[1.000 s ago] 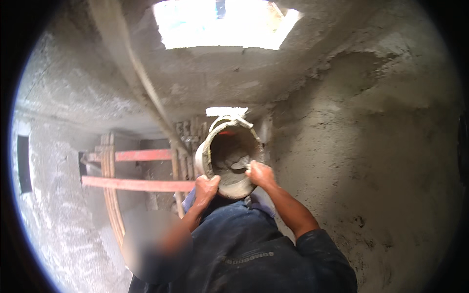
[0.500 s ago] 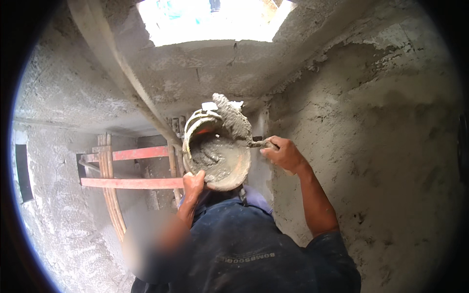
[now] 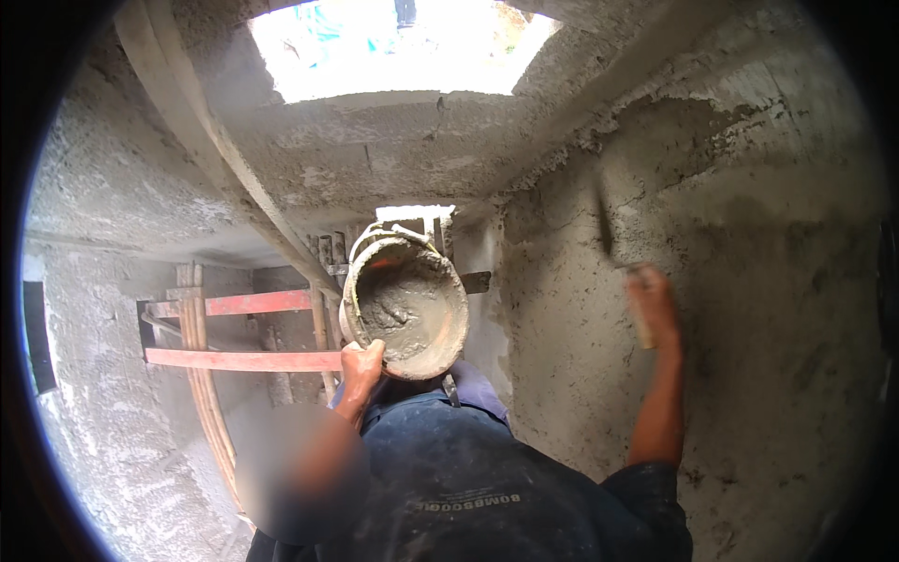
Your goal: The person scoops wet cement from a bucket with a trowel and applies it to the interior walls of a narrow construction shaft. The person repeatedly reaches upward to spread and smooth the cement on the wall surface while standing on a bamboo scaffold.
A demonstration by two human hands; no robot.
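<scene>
My left hand (image 3: 361,363) is closed on the near-left rim of a round bucket (image 3: 464,317) held tilted in front of my body. Wet grey mortar (image 3: 410,318) lies inside it. Off to the right, my right hand (image 3: 655,304) is wrapped round the handle of a trowel (image 3: 603,223). The blade, smeared by motion and seen nearly edge-on, is at the rough right-hand wall (image 3: 749,328). I cannot tell whether it touches the wall or how much mortar it carries.
Red bars (image 3: 245,360) and thin upright poles (image 3: 198,328) stand left of the bucket. A long mortar-stained beam (image 3: 220,140) slants down from the upper left. A bright opening (image 3: 403,51) breaks the far wall.
The trowel has left the bucket and swung right to the wall in my right hand; the mortar heaped on it at the bucket no longer shows. The bucket is slightly lower and further left.
</scene>
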